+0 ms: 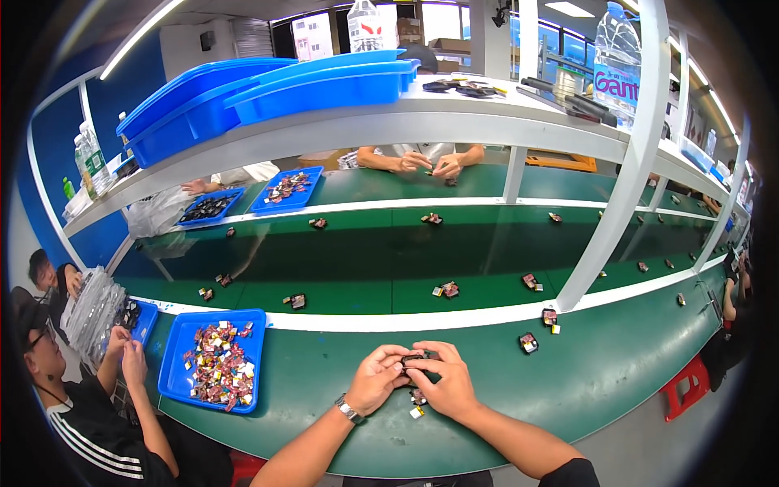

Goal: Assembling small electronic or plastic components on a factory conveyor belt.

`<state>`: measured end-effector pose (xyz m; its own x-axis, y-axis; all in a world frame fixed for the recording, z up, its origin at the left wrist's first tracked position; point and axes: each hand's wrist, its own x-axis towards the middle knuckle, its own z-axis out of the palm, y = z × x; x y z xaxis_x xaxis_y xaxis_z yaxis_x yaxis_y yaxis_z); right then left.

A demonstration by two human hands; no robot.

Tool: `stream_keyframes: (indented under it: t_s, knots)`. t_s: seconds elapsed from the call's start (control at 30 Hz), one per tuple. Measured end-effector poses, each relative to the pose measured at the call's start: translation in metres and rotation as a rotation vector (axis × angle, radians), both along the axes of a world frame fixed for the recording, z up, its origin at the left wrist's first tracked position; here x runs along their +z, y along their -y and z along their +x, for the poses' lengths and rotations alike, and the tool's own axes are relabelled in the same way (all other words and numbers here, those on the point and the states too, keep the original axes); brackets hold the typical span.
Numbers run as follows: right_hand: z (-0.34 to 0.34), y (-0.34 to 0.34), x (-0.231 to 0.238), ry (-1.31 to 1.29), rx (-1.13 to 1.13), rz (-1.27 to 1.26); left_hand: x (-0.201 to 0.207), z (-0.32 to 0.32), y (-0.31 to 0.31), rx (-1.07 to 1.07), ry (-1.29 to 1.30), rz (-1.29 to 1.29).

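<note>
My left hand point(375, 381), with a metal watch on its wrist, and my right hand point(445, 385) meet over the green bench point(324, 438). Between them they grip a small black plastic case point(412, 359), its detail mostly covered by my fingers. Just beneath my hands lies or hangs a small reddish circuit board with a white and yellow block point(417, 411); whether it is joined to the case I cannot tell. To the right, two black cases with reddish boards point(528, 342) rest on the bench.
A blue tray point(168, 381) heaped with small boards stands left of my arms. Beyond a white rail, a dark green belt point(349, 300) carries scattered pieces. A shelf post point(621, 203) rises at right. A co-worker point(89, 422) sits at left; another person's hands point(430, 165) work opposite.
</note>
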<state>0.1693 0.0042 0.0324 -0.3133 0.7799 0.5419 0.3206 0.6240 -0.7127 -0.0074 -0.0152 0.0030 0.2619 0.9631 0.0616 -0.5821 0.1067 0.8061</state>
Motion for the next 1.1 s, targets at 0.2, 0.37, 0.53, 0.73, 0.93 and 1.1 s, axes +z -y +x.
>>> stream_keyframes:
  t_s: [0.2,0.37,0.53,0.73,0.93,1.1]
  knots:
    - [0.0,0.005,-0.007,-0.077,0.005,-0.132,-0.008,0.001,0.0,0.001,0.013,-0.003]
    - [0.003,0.0,-0.014,-0.113,0.085,-0.215,-0.004,0.001,0.003,0.0,0.029,-0.013]
    - [0.002,0.002,-0.002,-0.038,0.098,-0.108,-0.007,0.0,0.001,0.026,0.03,0.022]
    - [-0.001,0.006,0.003,-0.103,0.086,-0.053,-0.007,-0.003,0.0,-0.013,0.112,0.067]
    - [0.001,0.005,0.003,-0.098,0.109,-0.052,-0.012,-0.002,0.0,0.005,0.079,0.083]
    - [0.008,-0.002,0.005,0.001,0.098,0.014,-0.006,0.002,0.001,0.014,0.086,0.051]
